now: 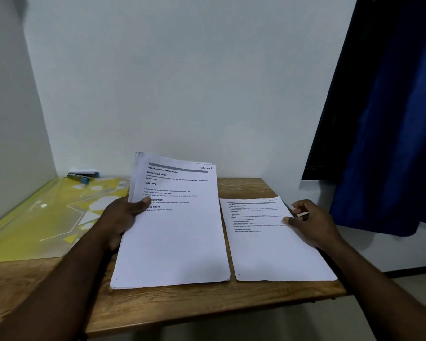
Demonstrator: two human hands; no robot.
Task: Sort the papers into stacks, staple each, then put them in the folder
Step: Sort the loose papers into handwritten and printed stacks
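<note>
Head view: the left hand (123, 215) grips the stack (172, 242) at its left edge, thumb pressed on the top page and fingers curled beneath, with the stack's far end raised off the table (207, 306). The right hand (310, 222) pinches the right edge of the sheet (276, 254), which lies flat just beside the stack. The folder (42, 225) lies at table left, with the stapler (84, 177) at its far end.

Small home study corner — wooden desk (207, 303), bare walls (182, 82), blue curtain (391, 131).
</note>
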